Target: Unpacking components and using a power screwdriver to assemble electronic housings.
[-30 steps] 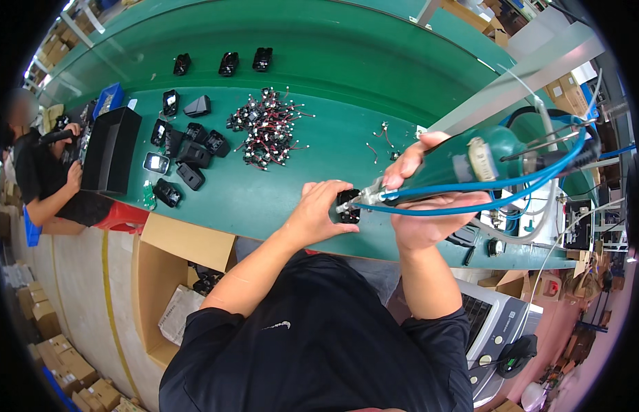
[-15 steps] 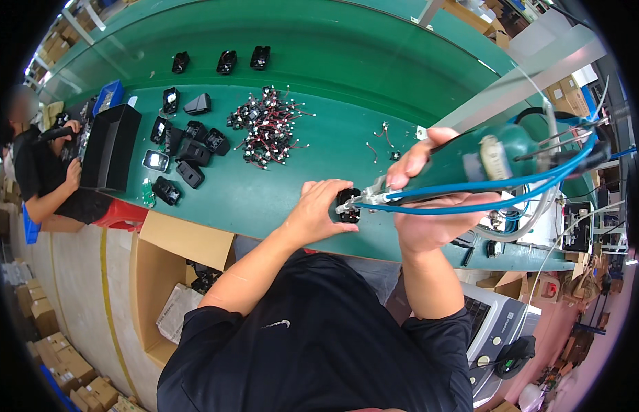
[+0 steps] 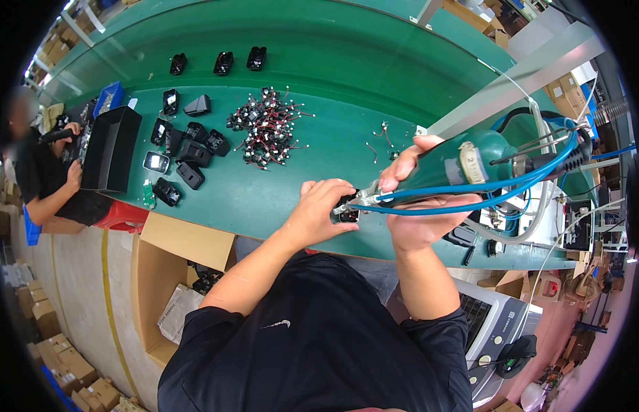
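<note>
My left hand (image 3: 314,211) grips a small black plastic housing (image 3: 349,215) between thumb and fingers, just over the near part of the green bench. My right hand (image 3: 426,223) is wrapped round a thick green powered screwdriver (image 3: 436,167) that lies slanted, its metal nose pointing left. That nose reaches into the housing; fingers and nose hide much of the inside, so I cannot tell what the tip touches. Two blue air hoses (image 3: 498,184) run along the tool. Beyond the hands lies a tangled pile of red-and-black wired parts (image 3: 268,130).
Several black housings (image 3: 194,152) lie left of the wire pile, and three more (image 3: 223,63) stand along the back. A black bin (image 3: 113,151) is at the left end, near another person (image 3: 48,165). An open carton (image 3: 151,295) sits below the bench edge.
My right hand and the screwdriver have shifted slightly left, and the tool's rear end has swung left with its hoses. My left hand stays almost in place on the housing.
</note>
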`<action>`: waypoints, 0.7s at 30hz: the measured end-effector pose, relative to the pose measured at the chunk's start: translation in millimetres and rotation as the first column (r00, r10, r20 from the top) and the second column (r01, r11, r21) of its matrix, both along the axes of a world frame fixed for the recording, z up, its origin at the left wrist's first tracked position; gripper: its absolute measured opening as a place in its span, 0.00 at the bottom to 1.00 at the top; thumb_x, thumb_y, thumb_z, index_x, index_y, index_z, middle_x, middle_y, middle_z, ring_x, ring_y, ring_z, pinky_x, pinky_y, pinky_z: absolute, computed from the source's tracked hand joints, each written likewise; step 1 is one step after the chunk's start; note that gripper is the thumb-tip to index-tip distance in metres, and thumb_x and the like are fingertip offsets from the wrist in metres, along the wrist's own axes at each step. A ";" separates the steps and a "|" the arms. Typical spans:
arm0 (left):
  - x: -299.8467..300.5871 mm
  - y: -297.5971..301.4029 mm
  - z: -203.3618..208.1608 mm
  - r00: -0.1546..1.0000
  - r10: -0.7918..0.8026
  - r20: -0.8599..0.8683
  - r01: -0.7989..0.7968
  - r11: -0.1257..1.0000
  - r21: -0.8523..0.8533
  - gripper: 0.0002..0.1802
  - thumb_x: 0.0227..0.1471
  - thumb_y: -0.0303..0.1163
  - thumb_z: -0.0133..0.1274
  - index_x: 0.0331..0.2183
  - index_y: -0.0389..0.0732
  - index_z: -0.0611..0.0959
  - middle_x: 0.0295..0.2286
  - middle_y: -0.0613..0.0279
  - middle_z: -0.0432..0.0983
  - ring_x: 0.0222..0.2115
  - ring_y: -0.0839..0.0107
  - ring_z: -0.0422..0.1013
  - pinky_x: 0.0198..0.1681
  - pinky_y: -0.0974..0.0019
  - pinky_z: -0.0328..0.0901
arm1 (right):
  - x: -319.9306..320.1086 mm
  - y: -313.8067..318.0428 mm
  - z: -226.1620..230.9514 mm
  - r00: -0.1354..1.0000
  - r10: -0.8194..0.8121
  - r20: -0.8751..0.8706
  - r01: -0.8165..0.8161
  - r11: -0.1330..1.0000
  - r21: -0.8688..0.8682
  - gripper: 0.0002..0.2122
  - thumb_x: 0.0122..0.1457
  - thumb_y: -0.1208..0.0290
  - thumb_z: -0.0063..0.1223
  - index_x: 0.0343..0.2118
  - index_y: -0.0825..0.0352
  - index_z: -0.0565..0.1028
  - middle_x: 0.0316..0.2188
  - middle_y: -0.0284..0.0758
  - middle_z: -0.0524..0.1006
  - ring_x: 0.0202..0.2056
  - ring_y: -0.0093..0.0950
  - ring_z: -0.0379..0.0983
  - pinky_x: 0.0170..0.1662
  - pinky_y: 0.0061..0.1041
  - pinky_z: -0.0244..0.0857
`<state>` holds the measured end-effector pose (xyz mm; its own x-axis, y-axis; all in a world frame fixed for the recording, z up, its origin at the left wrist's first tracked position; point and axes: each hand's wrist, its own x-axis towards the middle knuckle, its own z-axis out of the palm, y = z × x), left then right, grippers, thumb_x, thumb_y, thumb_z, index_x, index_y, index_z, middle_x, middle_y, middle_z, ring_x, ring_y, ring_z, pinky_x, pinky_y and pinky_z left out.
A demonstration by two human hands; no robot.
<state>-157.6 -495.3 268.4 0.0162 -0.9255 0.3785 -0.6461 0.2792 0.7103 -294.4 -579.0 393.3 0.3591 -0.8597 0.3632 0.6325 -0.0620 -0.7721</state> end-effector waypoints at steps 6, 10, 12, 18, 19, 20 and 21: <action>0.4 2.5 4.7 0.999 0.003 -0.040 -0.006 0.998 -0.058 0.32 0.37 0.39 0.71 0.47 0.48 0.80 0.51 0.62 0.71 0.58 0.59 0.62 0.59 0.51 0.49 | -8.2 -9.5 19.9 0.996 0.019 0.084 -0.017 1.000 -0.024 0.46 0.56 0.24 0.34 0.54 0.73 0.65 0.30 0.38 0.72 0.25 0.28 0.71 0.28 0.26 0.68; 9.5 -1.8 6.2 0.990 -0.054 -0.128 0.043 0.995 -0.088 0.22 0.41 0.33 0.67 0.42 0.47 0.83 0.50 0.64 0.71 0.59 0.57 0.60 0.60 0.51 0.47 | -14.5 -11.6 32.1 0.973 0.101 0.209 -0.099 0.995 -0.021 0.48 0.51 0.26 0.48 0.53 0.77 0.64 0.30 0.42 0.74 0.27 0.33 0.76 0.31 0.27 0.73; 7.4 -11.4 18.0 0.988 -0.103 -0.113 0.094 0.992 -0.086 0.14 0.42 0.29 0.65 0.36 0.47 0.85 0.47 0.66 0.72 0.58 0.58 0.61 0.60 0.51 0.48 | -15.5 -15.4 35.1 0.973 0.090 0.214 -0.075 0.994 -0.076 0.49 0.51 0.25 0.45 0.53 0.76 0.64 0.30 0.41 0.74 0.27 0.32 0.76 0.30 0.26 0.73; 2.9 -41.8 18.5 0.989 -0.133 0.060 0.141 0.977 -0.162 0.07 0.47 0.30 0.62 0.33 0.49 0.85 0.43 0.69 0.73 0.54 0.62 0.64 0.58 0.52 0.50 | -30.6 -18.1 51.6 0.991 -0.068 0.115 0.070 0.997 -0.010 0.49 0.52 0.22 0.38 0.52 0.77 0.66 0.28 0.40 0.73 0.23 0.30 0.74 0.25 0.23 0.71; 2.2 -49.0 20.2 0.987 -0.148 0.068 0.157 0.972 -0.172 0.07 0.47 0.30 0.62 0.33 0.49 0.85 0.43 0.69 0.73 0.54 0.62 0.64 0.58 0.52 0.50 | -33.2 -20.1 54.8 0.989 -0.107 0.106 0.112 0.992 -0.048 0.49 0.54 0.23 0.35 0.51 0.76 0.66 0.27 0.39 0.73 0.21 0.27 0.72 0.23 0.21 0.68; -0.7 -56.6 26.2 0.986 -0.153 0.070 0.159 0.983 -0.089 0.07 0.47 0.29 0.61 0.34 0.48 0.85 0.44 0.68 0.73 0.54 0.61 0.64 0.57 0.53 0.51 | -38.0 -22.3 57.5 0.986 -0.120 0.111 0.127 0.990 -0.057 0.49 0.54 0.23 0.35 0.51 0.76 0.66 0.27 0.39 0.73 0.21 0.27 0.72 0.23 0.21 0.68; -4.2 -64.2 32.3 0.985 -0.157 0.072 0.158 0.987 -0.004 0.08 0.48 0.28 0.61 0.34 0.46 0.84 0.44 0.67 0.74 0.54 0.61 0.64 0.57 0.53 0.52 | -43.4 -24.9 60.2 0.982 -0.180 0.059 0.184 0.980 -0.080 0.48 0.54 0.23 0.33 0.50 0.76 0.66 0.26 0.38 0.72 0.20 0.26 0.70 0.22 0.21 0.67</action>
